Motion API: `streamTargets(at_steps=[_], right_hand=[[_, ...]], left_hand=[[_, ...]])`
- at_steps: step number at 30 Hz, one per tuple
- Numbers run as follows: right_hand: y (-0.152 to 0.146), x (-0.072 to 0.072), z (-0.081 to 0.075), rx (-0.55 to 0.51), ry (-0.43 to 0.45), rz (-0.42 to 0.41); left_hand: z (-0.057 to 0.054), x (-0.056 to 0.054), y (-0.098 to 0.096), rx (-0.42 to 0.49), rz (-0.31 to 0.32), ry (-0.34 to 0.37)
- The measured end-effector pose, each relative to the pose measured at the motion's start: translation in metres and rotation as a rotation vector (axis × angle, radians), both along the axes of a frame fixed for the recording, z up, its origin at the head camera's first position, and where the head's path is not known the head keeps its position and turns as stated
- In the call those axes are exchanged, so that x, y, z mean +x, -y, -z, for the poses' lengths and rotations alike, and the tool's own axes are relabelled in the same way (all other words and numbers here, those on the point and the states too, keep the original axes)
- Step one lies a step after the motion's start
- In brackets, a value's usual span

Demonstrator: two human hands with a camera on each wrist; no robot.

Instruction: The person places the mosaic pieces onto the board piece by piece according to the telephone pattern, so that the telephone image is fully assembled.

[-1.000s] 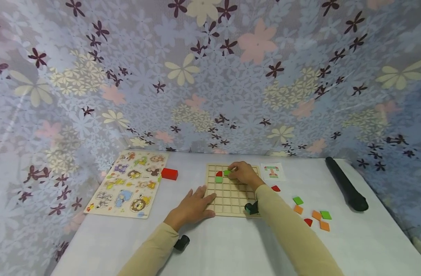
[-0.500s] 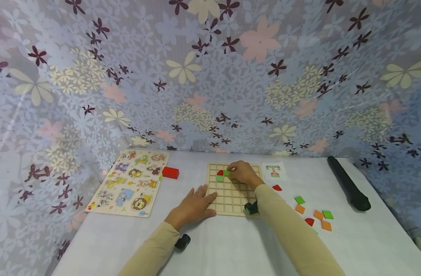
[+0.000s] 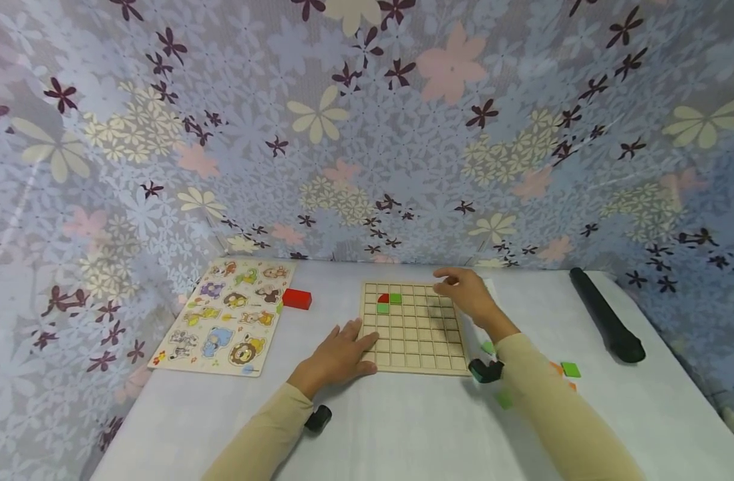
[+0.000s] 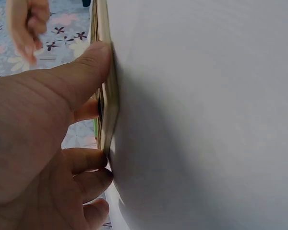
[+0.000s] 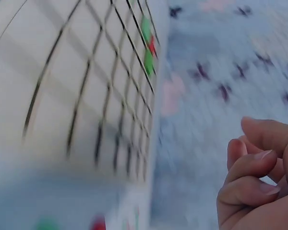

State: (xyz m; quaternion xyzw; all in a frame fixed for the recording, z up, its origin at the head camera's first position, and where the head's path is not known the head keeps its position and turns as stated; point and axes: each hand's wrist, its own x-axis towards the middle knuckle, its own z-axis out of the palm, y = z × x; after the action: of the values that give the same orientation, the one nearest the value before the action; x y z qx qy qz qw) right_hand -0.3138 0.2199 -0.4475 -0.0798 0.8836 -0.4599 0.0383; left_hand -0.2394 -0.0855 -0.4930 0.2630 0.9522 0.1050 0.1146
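A wooden grid board [image 3: 411, 341] lies on the white table. Near its back left sit a red quarter-round tile [image 3: 383, 298], a bright green square tile [image 3: 395, 298] and a paler green square tile [image 3: 383, 308]. My left hand [image 3: 338, 354] rests with spread fingers at the board's front left corner, its thumb [image 4: 89, 67] touching the edge in the left wrist view. Over the board's back right corner is my right hand [image 3: 471, 294], raised and holding nothing. Its fingers [image 5: 252, 165] are loosely bent in the right wrist view.
Loose tiles, such as a green square [image 3: 570, 369], lie right of the board, partly hidden by the right sleeve. An animal puzzle board [image 3: 225, 321] and a red block [image 3: 297, 298] lie left. A black microphone-shaped object [image 3: 607, 317] lies far right. Floral cloth [image 3: 367, 133] hangs behind.
My right hand has let go of the bright green tile, which stays beside the red one, and has moved right. The pattern card is now mostly hidden. My left hand has stayed put.
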Motion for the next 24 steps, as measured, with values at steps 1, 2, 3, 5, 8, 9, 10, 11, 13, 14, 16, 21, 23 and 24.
streamTargets(at_steps=[1,2,3,5,8,9,10,11,13,14,16,21,23,24], right_hand=[[-0.013,0.005,-0.005,-0.015,-0.007,0.017],[-0.026,0.01,-0.009,-0.037,-0.015,0.036],[-0.039,0.015,-0.013,-0.056,-0.019,0.058],[-0.063,0.025,-0.02,-0.09,-0.021,0.098],[-0.095,0.04,-0.023,-0.115,-0.027,0.165],[-0.105,0.045,-0.022,-0.11,-0.024,0.188],[-0.114,0.049,-0.021,-0.103,-0.019,0.207],[-0.122,0.054,-0.019,-0.097,-0.015,0.224],[-0.136,0.062,-0.013,-0.083,0.003,0.255],[-0.142,0.065,-0.01,-0.075,0.013,0.266],[-0.153,0.071,-0.004,-0.072,0.036,0.277],[-0.167,0.083,0.011,-0.074,0.088,0.284],[-0.169,0.086,0.016,-0.07,0.101,0.289],[-0.17,0.087,0.018,-0.071,0.109,0.289]], left_hand=[[0.0,-0.001,-0.001,-0.004,0.0,-0.002],[-0.001,-0.001,-0.001,-0.009,-0.001,-0.007],[-0.001,-0.002,-0.002,-0.012,-0.002,-0.012],[-0.001,-0.002,-0.003,-0.008,-0.009,-0.01],[0.0,-0.002,-0.004,-0.005,-0.008,-0.001],[0.001,-0.002,-0.004,-0.003,-0.004,0.001],[0.001,-0.001,-0.004,-0.004,-0.003,0.001],[0.002,-0.001,-0.004,-0.008,0.001,-0.002],[0.003,-0.001,-0.004,-0.011,0.006,-0.009],[0.003,-0.001,-0.004,-0.01,0.008,-0.013],[0.003,-0.002,-0.005,-0.01,0.01,-0.017],[0.002,-0.003,-0.006,0.003,0.0,-0.001],[0.003,-0.003,-0.005,0.015,-0.008,0.008],[0.003,-0.003,-0.005,0.021,-0.009,0.012]])
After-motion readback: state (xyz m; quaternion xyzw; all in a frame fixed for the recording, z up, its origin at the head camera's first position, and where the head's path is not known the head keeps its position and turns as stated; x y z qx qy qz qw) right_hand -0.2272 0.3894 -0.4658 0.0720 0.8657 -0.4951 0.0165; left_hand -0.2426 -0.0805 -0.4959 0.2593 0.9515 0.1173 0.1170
